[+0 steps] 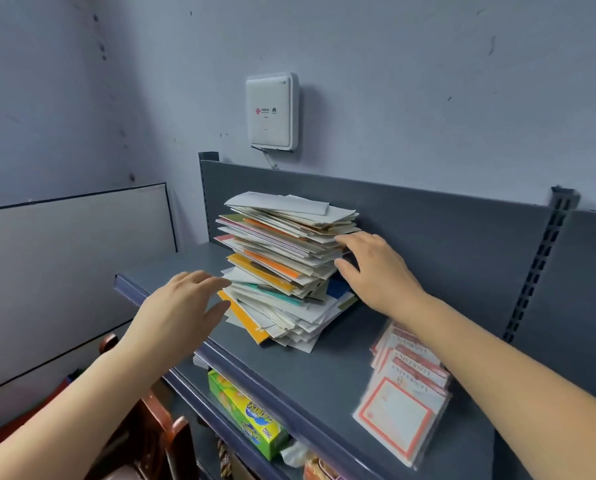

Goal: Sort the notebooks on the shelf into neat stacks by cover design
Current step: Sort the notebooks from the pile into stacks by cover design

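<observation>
Where the right hand rests: right hand lies against the right side of the notebook stack at about mid-height, fingers straight and slightly apart, fingertips touching the notebook edges and gripping nothing.
Left hand: left hand is spread and relaxed, palm turned toward the lower left side of the stack; its fingertips are at the edges there, but motion blur hides whether they touch.
Notebook stack: one tall, untidy pile between the two hands, its notebooks fanned and skewed at different angles. Covers are white, orange, yellow, teal and blue, with white ones on top.
Stack position: it stands on the upper level of the shelf, left of the middle and close to the dark grey back panel.
Same shelf, right: packets of red-bordered cards in clear sleeves overlap near the front edge, partly under the right forearm and apart from the stack.
Shelf below: a green and yellow box lies at the front.
Wall: a white box is mounted above the stack.
Left side: a white board leans against the wall.
</observation>
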{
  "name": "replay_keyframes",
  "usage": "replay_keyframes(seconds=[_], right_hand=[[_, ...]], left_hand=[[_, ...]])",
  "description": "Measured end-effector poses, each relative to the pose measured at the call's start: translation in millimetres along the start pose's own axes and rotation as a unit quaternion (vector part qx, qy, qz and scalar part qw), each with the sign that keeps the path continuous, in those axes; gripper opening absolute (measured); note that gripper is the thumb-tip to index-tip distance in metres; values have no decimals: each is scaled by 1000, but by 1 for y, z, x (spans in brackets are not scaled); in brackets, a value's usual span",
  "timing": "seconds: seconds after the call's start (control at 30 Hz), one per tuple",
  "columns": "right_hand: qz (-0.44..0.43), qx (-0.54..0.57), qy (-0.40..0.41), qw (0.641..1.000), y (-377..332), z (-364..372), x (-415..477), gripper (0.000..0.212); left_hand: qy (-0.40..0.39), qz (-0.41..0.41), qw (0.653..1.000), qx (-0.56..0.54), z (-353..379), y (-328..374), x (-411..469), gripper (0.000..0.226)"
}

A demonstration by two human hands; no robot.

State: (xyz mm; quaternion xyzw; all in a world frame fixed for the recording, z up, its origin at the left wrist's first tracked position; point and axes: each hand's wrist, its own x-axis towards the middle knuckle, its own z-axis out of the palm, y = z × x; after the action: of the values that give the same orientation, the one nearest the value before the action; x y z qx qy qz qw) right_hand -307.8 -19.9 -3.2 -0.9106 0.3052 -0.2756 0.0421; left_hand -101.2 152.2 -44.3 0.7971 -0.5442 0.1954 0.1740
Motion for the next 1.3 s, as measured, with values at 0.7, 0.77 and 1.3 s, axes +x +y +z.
replay_keyframes(seconds=[0.7,0.77,1.3], right_hand=[[-28,-32,-213,976,32,34,190,53],[-66,-57,-177,980,29,31,188,35],[-24,-64,-245,967,10,17,143,64]], left_hand=[[-27,-58,996,-59,44,-38,123,40],[-26,-45,995,-83,46,-35,132,39],[-36,14,971,-235,51,-28,156,34]])
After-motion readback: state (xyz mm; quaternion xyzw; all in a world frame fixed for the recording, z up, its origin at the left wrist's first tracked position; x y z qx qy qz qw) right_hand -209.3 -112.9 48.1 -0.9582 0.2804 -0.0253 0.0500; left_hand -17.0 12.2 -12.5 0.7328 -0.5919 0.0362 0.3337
